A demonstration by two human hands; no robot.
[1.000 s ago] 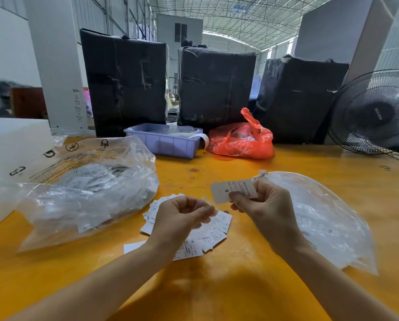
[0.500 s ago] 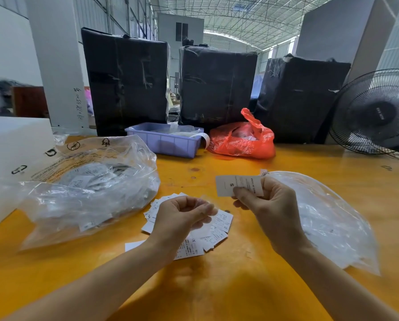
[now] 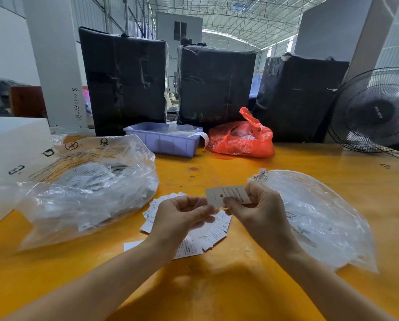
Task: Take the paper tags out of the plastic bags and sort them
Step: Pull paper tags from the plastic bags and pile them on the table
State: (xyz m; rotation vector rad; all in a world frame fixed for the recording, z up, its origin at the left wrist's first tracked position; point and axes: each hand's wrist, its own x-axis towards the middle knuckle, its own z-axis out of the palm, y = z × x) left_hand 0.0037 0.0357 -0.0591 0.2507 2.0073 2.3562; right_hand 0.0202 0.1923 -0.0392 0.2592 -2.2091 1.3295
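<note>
Head: tag [image 3: 226,195] between pinching hands

white "s" tag [image 3: 226,195] held above scattered tags [image 3: 213,232], between two clear bags [image 3: 85,193].

A smooth, glossy orange-lacquered wood table [image 3: 217,286] is seen. Matt white paper tags [image 3: 214,230] are spread on it, flanked by crinkled, shiny clear plastic bags [image 3: 87,195]. Near the far edge, a matt lilac plastic tray [image 3: 163,142] and glossy red plastic bag [image 3: 242,140] are set.
</note>
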